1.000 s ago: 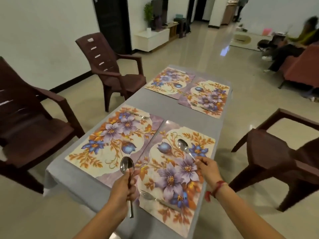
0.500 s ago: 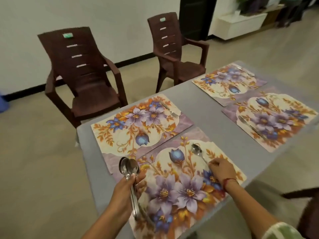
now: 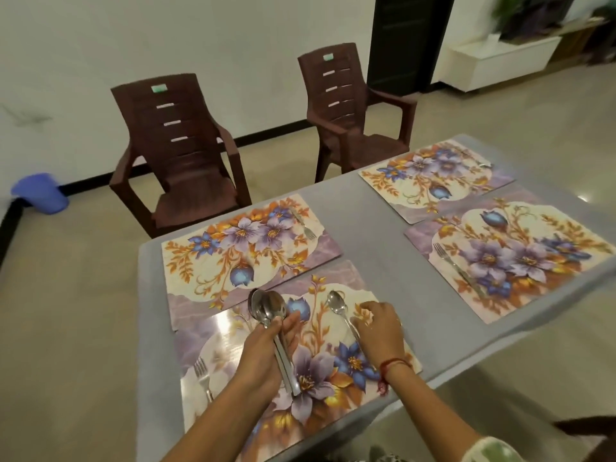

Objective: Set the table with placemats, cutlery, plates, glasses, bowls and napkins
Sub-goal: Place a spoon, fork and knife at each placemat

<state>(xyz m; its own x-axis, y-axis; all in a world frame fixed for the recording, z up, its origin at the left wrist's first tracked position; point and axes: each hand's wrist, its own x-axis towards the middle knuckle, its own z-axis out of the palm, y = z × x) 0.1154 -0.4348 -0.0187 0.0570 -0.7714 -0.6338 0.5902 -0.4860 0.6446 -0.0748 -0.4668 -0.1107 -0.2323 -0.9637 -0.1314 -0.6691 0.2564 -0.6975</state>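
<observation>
At lower centre, the left grip (image 3: 263, 356) is closed round the handles of a bundle of spoons (image 3: 270, 308), bowls up and overlapping so their number is hard to count, above the near mat (image 3: 230, 338) on the grey worktop (image 3: 376, 235). Just to the right, a single spoon (image 3: 336, 305) lies on that mat, its handle hidden under the right grip (image 3: 380, 331), whose fingers bend down over it; whether they pinch it cannot be told. A fork (image 3: 201, 375) lies near the mat's left edge, and both forearms partly hide the mat's near edge.
</observation>
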